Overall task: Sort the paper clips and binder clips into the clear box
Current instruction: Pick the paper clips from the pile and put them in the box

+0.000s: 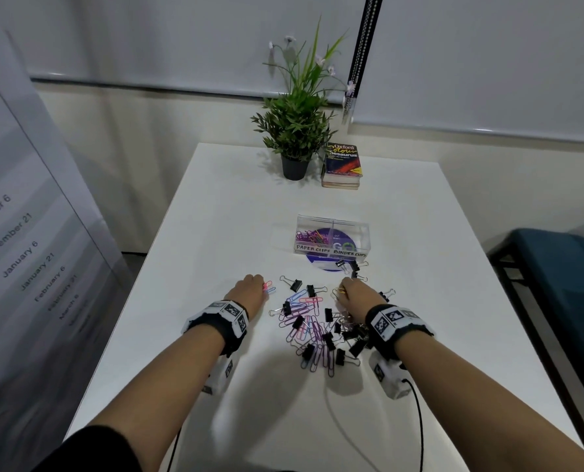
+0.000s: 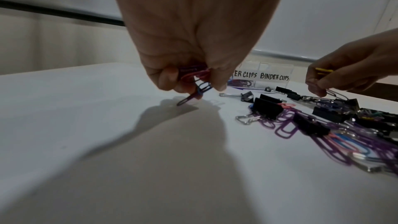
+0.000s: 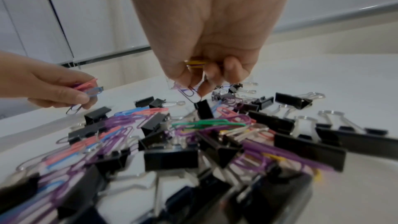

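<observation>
A pile of coloured paper clips (image 1: pixel 305 321) mixed with black binder clips (image 1: pixel 328 338) lies on the white table, between my two hands. My left hand (image 1: pixel 249 291) pinches a small bunch of pink, blue and purple paper clips (image 2: pixel 197 81) just left of the pile. My right hand (image 1: pixel 355 294) hovers over the pile's far right and holds yellow paper clips (image 3: pixel 194 62), with another clip (image 3: pixel 190 92) pinched at its fingertips. The clear box (image 1: pixel 333 238) stands beyond the pile, labelled PAPER CLIPS and BINDER CLIPS. Several paper clips lie in its left compartment.
A potted plant (image 1: pixel 295 131) and a stack of books (image 1: pixel 342 165) stand at the table's far edge. A purple disc (image 1: pixel 324 264) lies under the box. A dark chair (image 1: pixel 556 267) is off the table's right side. A printed banner (image 1: pixel 18 233) leans at the left.
</observation>
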